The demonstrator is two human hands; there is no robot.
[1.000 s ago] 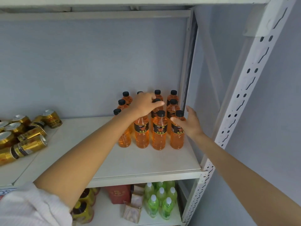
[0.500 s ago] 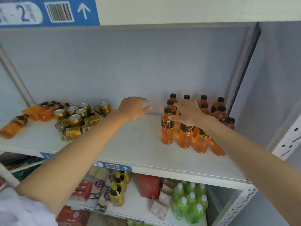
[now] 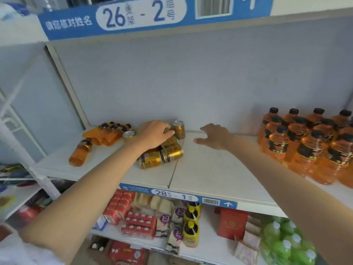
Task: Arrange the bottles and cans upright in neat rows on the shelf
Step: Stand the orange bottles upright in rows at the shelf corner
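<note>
Gold metal cans with dark label bands [image 3: 162, 153] heaped on the left half of the white laminate shelf board [image 3: 214, 169], most lying on their sides, two at the front end to end. One gold can standing upright [image 3: 178, 129] at the back of the heap, close to the grey back panel [image 3: 191, 79]; another silver can top [image 3: 129, 134] showing just left of the wrist. Left hand [image 3: 155, 133] laid over the top of the heap, palm down, fingers curled, fingertips touching the side of the upright can; cannot tell whether closed round a can beneath. Right hand [image 3: 214, 137] just right of the cans, apart from them, held low over bare shelf with fingers spread and loose, gripping nothing.

Left of the heap, several orange plastic drink bottles with black caps [image 3: 107, 133] lying down in a bunch near the back, plus a single orange bottle on its side [image 3: 81, 152] nearer the front, cap pointing away. Far right of the same shelf, well apart from both hands, a block of upright orange bottles with black caps and dark labels [image 3: 305, 142] in rows.

Along the shelf's front edge, a blue strip label reading 28 - 1 [image 3: 176, 195] with a barcode. Overhead, a larger blue sign reading 26 - 2 [image 3: 137, 14]. On the lower shelf, red cartons [image 3: 133, 220], yellow bottles with dark caps [image 3: 191, 222], a red box [image 3: 232, 224] and green bottles with white caps [image 3: 286, 243]. White sleeve cuff [image 3: 17, 249] at bottom left.
</note>
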